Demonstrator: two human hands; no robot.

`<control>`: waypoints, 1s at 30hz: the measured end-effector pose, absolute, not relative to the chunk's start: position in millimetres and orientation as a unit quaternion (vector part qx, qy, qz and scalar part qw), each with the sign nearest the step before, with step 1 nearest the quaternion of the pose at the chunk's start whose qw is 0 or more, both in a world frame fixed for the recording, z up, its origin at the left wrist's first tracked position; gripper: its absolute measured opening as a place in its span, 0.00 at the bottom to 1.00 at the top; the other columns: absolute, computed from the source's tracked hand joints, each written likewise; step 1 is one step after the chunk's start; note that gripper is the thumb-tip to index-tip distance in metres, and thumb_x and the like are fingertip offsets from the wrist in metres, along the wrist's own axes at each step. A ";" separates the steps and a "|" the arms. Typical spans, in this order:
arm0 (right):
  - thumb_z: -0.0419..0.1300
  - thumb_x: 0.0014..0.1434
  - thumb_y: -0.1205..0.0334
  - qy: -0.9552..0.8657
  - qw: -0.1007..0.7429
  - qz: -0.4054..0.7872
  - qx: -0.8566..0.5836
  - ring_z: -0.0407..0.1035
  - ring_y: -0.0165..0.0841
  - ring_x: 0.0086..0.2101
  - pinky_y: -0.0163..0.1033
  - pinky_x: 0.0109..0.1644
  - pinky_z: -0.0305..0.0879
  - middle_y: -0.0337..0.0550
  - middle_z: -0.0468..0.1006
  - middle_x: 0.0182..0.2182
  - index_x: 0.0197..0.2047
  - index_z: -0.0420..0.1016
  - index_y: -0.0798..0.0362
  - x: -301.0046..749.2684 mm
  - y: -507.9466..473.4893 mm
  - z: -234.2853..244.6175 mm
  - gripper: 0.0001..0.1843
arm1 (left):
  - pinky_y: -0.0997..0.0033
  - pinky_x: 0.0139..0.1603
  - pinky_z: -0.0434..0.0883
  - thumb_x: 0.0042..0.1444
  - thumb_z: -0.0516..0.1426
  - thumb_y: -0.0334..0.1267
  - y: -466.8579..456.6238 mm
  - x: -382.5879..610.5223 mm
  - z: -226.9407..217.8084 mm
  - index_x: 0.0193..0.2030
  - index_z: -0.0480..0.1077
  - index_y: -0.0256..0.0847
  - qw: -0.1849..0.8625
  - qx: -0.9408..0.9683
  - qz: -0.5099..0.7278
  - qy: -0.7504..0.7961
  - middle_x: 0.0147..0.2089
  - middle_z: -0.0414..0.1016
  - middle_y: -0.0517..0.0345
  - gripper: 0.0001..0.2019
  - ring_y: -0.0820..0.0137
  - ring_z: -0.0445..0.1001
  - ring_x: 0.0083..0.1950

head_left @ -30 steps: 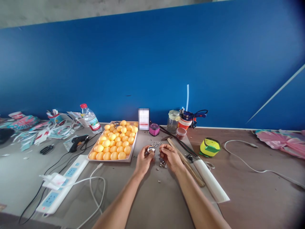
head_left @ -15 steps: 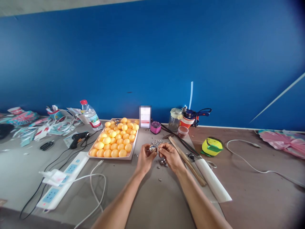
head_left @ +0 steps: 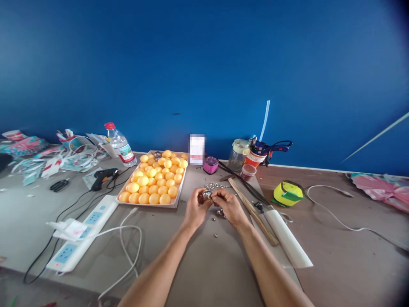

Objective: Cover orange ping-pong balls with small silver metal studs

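Note:
My left hand (head_left: 195,209) is closed around a small round silvery ball (head_left: 207,195) with a shiny, bumpy surface. The fingertips of my right hand (head_left: 230,207) are pinched together against the ball's right side. Whatever they may hold is too small to make out. Just beyond my hands lies a pile of shiny silver beads (head_left: 214,186). A smaller cluster of silver pieces (head_left: 221,213) sits below my right hand, and a loose silver bead (head_left: 215,235) rests nearer to me on the table.
Orange balls fill a shallow box (head_left: 172,205) at left. A power strip (head_left: 104,209), glue gun (head_left: 101,178) and water bottle (head_left: 123,147) lie beyond it. At right are wooden sticks (head_left: 255,215), a white roll (head_left: 289,238), a jar (head_left: 239,154) and a yellow-green tape roll (head_left: 287,194).
My right fingertips have moved left and now meet the silver ball in my left hand; a small gap showed before. The camera view has shifted slightly.

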State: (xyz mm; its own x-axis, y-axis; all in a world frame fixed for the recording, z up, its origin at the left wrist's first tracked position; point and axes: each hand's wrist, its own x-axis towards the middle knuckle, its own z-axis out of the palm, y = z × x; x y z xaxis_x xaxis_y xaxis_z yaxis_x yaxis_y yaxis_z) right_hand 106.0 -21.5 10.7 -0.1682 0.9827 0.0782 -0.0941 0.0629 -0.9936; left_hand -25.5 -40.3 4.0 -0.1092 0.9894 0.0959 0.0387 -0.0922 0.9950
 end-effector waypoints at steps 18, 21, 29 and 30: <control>0.63 0.43 0.62 -0.475 0.464 0.593 -0.454 0.63 0.27 0.22 0.33 0.27 0.57 0.35 0.71 0.21 0.26 0.72 0.53 110.6 -21.3 12.6 0.05 | 0.68 0.40 0.67 0.48 0.60 0.38 -43.8 -25.5 0.6 0.41 0.68 0.39 0.350 0.581 0.518 0.522 0.38 0.72 0.53 0.13 0.67 0.69 0.38; 0.63 0.43 0.63 -0.474 0.462 0.591 -0.461 0.63 0.27 0.21 0.33 0.26 0.57 0.35 0.71 0.20 0.25 0.71 0.52 109.8 -21.5 11.6 0.05 | 0.67 0.42 0.66 0.48 0.60 0.38 -44.4 -25.8 -0.5 0.40 0.69 0.40 0.330 0.587 0.520 0.525 0.37 0.71 0.52 0.12 0.66 0.69 0.39; 0.63 0.44 0.62 -0.484 0.445 0.569 -0.494 0.64 0.29 0.20 0.34 0.24 0.56 0.35 0.72 0.18 0.25 0.70 0.51 109.7 -21.0 7.7 0.05 | 0.67 0.42 0.65 0.48 0.59 0.35 -48.0 -25.5 0.2 0.39 0.68 0.41 0.300 0.609 0.515 0.524 0.36 0.70 0.54 0.10 0.66 0.67 0.39; 0.62 0.44 0.63 -0.488 0.442 0.566 -0.497 0.64 0.29 0.20 0.34 0.24 0.56 0.35 0.72 0.17 0.25 0.70 0.51 110.0 -20.9 7.8 0.04 | 0.67 0.41 0.65 0.48 0.59 0.35 -48.2 -25.5 0.0 0.39 0.68 0.41 0.297 0.612 0.509 0.527 0.37 0.70 0.54 0.10 0.66 0.67 0.39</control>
